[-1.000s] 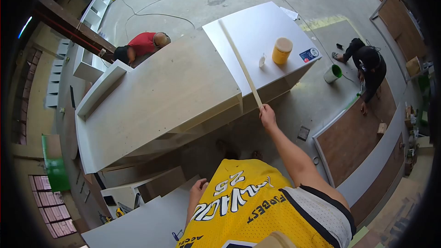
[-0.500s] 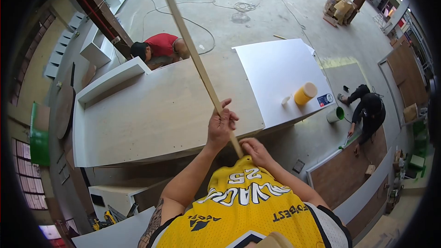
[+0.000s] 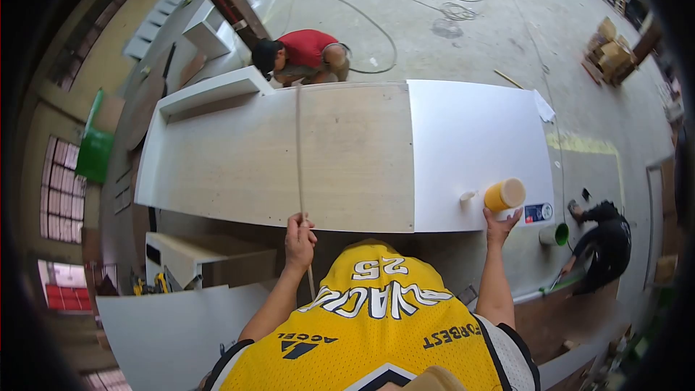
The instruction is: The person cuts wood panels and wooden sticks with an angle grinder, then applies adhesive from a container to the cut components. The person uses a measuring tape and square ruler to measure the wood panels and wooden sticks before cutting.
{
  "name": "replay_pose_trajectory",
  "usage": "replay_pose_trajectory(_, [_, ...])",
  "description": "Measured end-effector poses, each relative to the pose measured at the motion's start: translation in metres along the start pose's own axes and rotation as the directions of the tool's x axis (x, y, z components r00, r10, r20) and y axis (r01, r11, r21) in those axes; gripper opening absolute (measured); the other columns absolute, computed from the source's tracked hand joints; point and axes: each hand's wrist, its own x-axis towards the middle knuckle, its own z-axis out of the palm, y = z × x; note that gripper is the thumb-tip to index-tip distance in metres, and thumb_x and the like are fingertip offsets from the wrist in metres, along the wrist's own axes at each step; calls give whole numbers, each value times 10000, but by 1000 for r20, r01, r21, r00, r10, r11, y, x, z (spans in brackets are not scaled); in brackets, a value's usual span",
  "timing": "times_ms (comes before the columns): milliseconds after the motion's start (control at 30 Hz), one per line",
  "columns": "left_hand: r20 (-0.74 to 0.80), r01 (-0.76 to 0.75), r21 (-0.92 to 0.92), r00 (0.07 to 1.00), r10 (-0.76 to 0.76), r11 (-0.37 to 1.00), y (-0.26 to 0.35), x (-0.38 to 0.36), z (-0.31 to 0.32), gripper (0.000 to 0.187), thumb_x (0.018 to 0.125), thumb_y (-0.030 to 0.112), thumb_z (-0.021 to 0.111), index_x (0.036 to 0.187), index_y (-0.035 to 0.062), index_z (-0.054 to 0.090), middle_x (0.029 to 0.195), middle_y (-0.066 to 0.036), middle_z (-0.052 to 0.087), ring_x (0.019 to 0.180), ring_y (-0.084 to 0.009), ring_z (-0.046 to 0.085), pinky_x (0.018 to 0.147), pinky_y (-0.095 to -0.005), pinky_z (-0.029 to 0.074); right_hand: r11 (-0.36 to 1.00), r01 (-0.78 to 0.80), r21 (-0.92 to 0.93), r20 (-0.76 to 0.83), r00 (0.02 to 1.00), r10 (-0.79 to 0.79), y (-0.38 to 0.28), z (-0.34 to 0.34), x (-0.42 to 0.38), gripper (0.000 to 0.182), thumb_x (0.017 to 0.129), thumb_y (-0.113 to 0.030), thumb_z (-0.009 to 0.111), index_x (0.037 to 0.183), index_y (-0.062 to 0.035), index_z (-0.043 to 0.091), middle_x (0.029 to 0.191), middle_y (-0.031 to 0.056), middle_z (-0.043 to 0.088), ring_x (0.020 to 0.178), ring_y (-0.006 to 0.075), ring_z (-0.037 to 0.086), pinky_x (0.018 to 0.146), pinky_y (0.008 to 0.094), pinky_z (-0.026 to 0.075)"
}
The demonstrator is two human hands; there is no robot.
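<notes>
A long thin wooden strip lies across the pale wooden panel, running from the far edge to the near one. My left hand is closed around its near end, beside the panel's front edge. On the right, my right hand is at the base of a yellow container with a pale lid, fingers spread apart below it; whether they touch it is unclear. The container stands on a white sheet. Left of it is a small whitish bottle.
Beyond the panel a person in red crouches. Another person in black bends at the right near a green bucket. A white raised frame edges the panel's left side. Cables lie on the floor.
The strip has swung down from upright onto the panel, with my left hand moving left. My right hand has left the strip's lower end and moved right to the yellow container. The view has shifted.
</notes>
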Motion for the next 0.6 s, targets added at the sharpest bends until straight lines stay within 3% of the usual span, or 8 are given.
replay_pose_trajectory(33, [2,5,72,1000,-5,997,-10,-4,2,333,1153,256,507,1430,101,607,846,18,599,654,-57,524,587,-245,456,1000,4,10,38,999,-4,3,3,8,1366,644,-311,1067,1691,-70,223,1746,263,269,1597,463,317,1319,546,316])
replay_pose_trajectory(100, [-29,113,12,993,-113,994,-7,-14,19,327,1120,245,524,1384,84,632,852,-18,631,661,-90,545,631,-288,483,950,295,-101,37,956,-292,14,7,25,1322,649,-295,1064,1670,-71,254,1733,245,287,1586,429,345,1306,525,348])
replay_pose_trajectory(167, [105,-76,229,993,53,971,22,-21,51,351,1148,305,517,1395,83,630,783,18,557,647,-62,506,565,-262,423,919,340,-202,82,940,-330,13,16,36,1239,663,-263,1048,1630,-53,301,1681,226,370,1540,383,426,1285,501,383])
replay_pose_trajectory(233, [216,-108,320,976,38,941,73,-29,83,374,1154,330,516,1393,65,629,763,-10,547,663,-85,537,607,-310,460,977,211,-15,92,974,-209,26,26,49,1164,681,-228,1022,1599,-35,333,1605,206,461,1475,360,502,1268,484,405])
replay_pose_trajectory(267, [270,-147,290,961,67,946,76,-27,97,373,1157,343,513,1368,60,631,769,-35,560,679,-108,561,631,-326,476,982,165,-91,64,985,-160,16,26,52,1120,694,-218,1007,1577,-20,347,1553,190,520,1436,350,543,1259,485,417])
replay_pose_trajectory(500, [556,-386,161,796,240,908,108,-1,157,369,1146,385,534,1210,32,622,830,-129,629,791,-263,632,758,-409,512,948,200,247,102,968,-230,-19,-14,73,1000,743,-131,1002,1560,-55,431,1516,130,563,1383,289,575,1206,444,479])
replay_pose_trajectory(567, [631,-350,282,769,102,893,145,0,158,460,1095,452,635,1306,42,635,975,-166,678,917,-321,693,861,-418,559,937,274,217,118,945,-304,-51,-39,72,988,747,-137,1000,1557,-49,442,1501,127,578,1366,278,589,1175,434,499])
replay_pose_trajectory(600, [649,-545,223,702,294,808,148,2,164,562,1040,476,712,1399,58,605,1160,-190,661,1012,-350,707,927,-424,575,935,303,185,121,937,-328,-76,-53,64,987,743,-135,1000,1554,-47,445,1491,127,587,1357,275,596,1163,432,508])
